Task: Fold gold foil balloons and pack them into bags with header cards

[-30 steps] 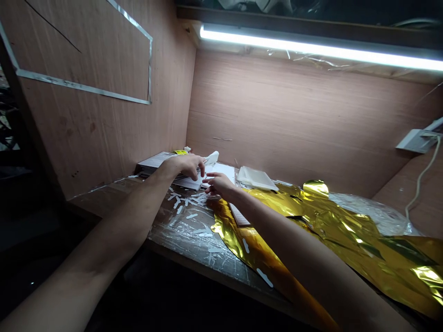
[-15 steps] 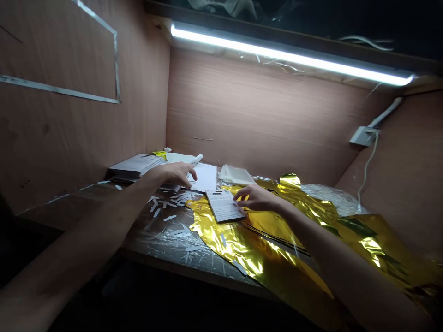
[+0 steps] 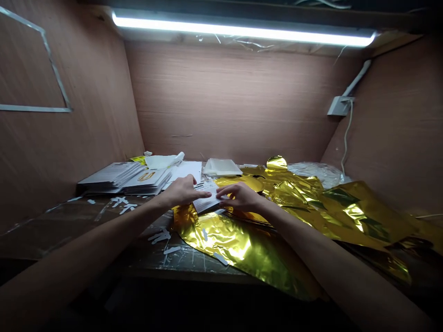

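A small white printed card stack [image 3: 206,202] lies on gold foil balloons [image 3: 238,240] near the middle of the table. My left hand [image 3: 187,191] is at its left side, thumb and fingers apart, with the thumb over the card. From the right, my right hand [image 3: 238,196] reaches the card's right edge with fingers spread and slightly bent. Whether either hand grips the card cannot be made out. Small white strips [image 3: 161,236] are scattered on the table at the left and on the foil.
Stacks of printed cards [image 3: 110,175] stand at the left wall, one with a gold paper clip shape [image 3: 146,176] on top. Translucent bags [image 3: 222,167] lie at the back. Clear plastic [image 3: 313,171] is at the back right, below a cable [image 3: 347,138].
The view has turned left-to-right and shifted. My left hand has come from the back papers to the card. My right hand stays beside it. A second card stack at left is now uncovered.
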`<state>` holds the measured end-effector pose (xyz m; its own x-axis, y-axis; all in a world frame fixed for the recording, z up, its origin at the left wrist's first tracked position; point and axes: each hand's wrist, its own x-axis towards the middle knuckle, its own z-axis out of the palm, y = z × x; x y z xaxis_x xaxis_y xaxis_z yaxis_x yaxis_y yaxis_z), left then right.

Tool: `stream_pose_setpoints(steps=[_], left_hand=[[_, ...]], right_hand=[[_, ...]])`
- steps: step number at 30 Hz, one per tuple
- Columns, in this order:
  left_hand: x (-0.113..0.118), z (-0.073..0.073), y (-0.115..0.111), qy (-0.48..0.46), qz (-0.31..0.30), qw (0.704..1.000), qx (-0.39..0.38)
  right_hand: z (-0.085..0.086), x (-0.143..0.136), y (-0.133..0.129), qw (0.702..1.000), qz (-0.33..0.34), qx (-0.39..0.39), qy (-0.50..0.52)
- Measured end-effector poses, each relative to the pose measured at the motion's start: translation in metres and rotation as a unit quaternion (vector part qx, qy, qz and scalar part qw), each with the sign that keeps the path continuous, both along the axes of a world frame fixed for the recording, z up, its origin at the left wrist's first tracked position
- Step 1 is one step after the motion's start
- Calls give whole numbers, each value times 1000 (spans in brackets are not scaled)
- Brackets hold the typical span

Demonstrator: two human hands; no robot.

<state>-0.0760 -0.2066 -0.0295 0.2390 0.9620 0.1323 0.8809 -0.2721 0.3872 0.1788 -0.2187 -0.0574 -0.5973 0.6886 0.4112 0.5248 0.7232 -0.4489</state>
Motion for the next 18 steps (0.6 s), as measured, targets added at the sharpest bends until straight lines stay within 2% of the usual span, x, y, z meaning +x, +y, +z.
stream_pose_setpoints(steps=[3, 5, 7, 9, 11, 12, 15, 18], left_hand=[[-8, -2, 9, -73, 40, 996, 8], [-12, -1, 13, -181, 56, 981, -46], [-12, 0, 15, -323, 18, 933, -157], [-10, 1, 14, -440, -47, 857, -263], [-5, -1, 11, -508, -80, 801, -305], [-3, -2, 10, -528, -80, 789, -304], [5, -9, 6, -554, -68, 784, -270], [11, -15, 2, -553, -92, 788, -256]], right_hand=[[1, -3, -3, 995, -55, 26, 85], [4, -4, -7, 985, -95, 63, 133], [7, -5, -9, 974, -117, 107, 162], [7, -4, -11, 967, -120, 142, 175], [7, -4, -11, 964, -116, 173, 168], [7, -3, -11, 962, -118, 191, 155], [6, -7, -13, 960, -115, 242, 82], [4, -20, -19, 973, -35, 228, 9]])
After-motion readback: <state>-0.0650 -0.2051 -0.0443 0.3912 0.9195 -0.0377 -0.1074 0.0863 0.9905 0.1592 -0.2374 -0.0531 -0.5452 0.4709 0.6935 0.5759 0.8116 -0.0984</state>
